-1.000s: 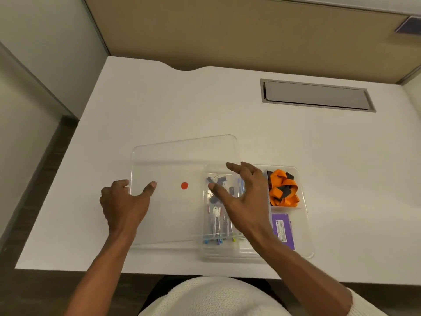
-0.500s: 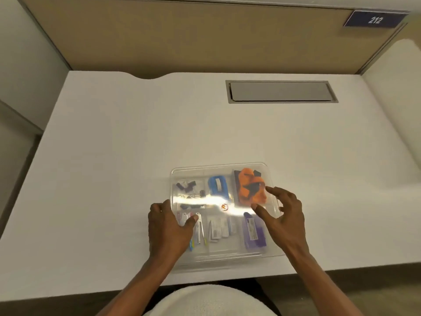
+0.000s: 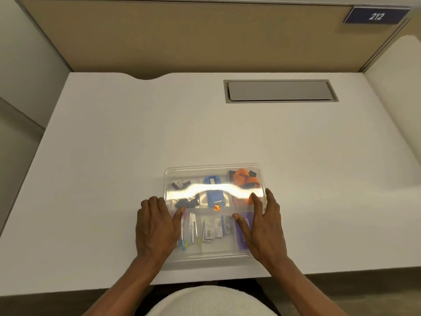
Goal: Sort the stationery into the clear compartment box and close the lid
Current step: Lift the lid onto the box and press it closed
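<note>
On desk [image 3: 114, 156], fingers [image 3: 256, 201] flank lidded box [image 3: 214, 169].

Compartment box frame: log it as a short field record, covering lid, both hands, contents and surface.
lid: clear lid lies over the compartment box, glare band across it
left hand: left hand flat on the lid's left edge
right hand: right hand flat on the lid's right edge
contents: orange strap, blue stapler, binder clips, purple pack
surface: white desk
</note>
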A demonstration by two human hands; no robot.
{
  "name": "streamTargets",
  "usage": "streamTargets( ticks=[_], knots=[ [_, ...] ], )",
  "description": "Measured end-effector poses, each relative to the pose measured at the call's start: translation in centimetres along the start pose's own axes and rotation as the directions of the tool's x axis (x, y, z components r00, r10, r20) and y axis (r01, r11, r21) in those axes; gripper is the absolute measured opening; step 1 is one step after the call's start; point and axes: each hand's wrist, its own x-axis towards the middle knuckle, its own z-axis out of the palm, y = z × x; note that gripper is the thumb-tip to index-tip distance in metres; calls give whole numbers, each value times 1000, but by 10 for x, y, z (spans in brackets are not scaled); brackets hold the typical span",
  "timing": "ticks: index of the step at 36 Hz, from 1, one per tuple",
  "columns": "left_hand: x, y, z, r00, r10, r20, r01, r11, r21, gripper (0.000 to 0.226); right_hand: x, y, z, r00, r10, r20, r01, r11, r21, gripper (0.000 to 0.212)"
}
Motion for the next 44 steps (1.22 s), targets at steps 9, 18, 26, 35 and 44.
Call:
streamTargets(
  ticks=[9,18,26,35,44],
  knots=[
    [-2,-1,16,999,-37,21,40,992,-118,76,1,9,13,994,-105,-44,103,994,-48,91],
    [4,-4,23,997,-42,63,53,982,-184,77,3,12,20,995,-96,-35,92,991,-94,89],
    [26,-4,3,980,3,201,-34,988,152,74,4,16,22,995,-98,-21,95,988,-124,88],
    [107,16,-11,947,-259,189,271,962,-43,88,5,15,22,996,-84,-23,79,984,-158,88],
    [125,15,17,970,-200,139,220,964,-152,78,7,19,27,997,-74,-19,71,986,-148,90]
  ],
)
